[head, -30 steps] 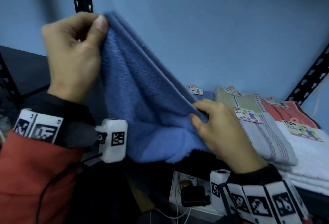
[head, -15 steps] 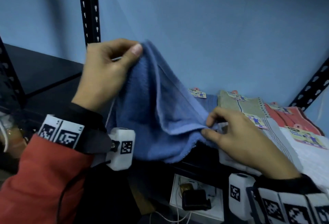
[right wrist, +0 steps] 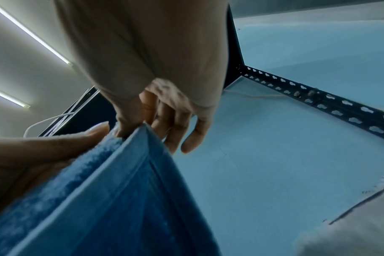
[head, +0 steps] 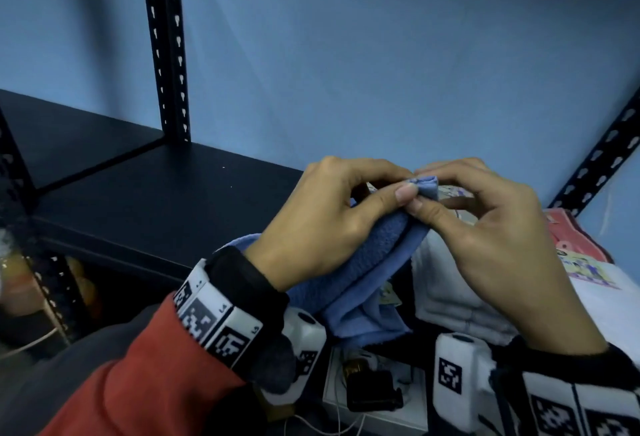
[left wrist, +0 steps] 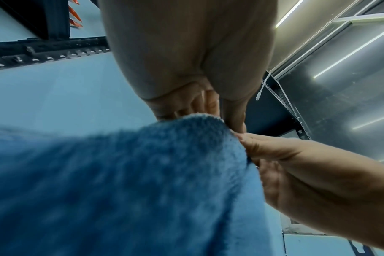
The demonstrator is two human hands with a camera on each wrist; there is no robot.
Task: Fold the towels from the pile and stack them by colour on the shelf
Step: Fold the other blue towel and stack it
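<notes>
You hold the blue towel (head: 367,272) up in front of the black shelf (head: 145,200), with both hands meeting at its top corner. Your left hand (head: 329,224) pinches that corner between thumb and forefinger, and your right hand (head: 498,238) pinches the same bunched corner from the other side, so the 2 thumbs nearly touch. The towel hangs down doubled from the pinch, its plush side toward your left palm and its flat hemmed edge toward your right, as the right wrist view shows. Its lower edge drops below the front lip of the shelf, between your 2 wrists.

Just right of the towel, a folded white towel (head: 460,297) lies on the shelf, partly behind your right hand. Farther right lies a red towel (head: 571,238), and a paper label (head: 581,267) shows in front of it. Whether the label sits on the white towel or on another, you cannot tell from here. The slotted black upright (head: 166,47) of the rack stands at the back against the blue wall (head: 381,54).
</notes>
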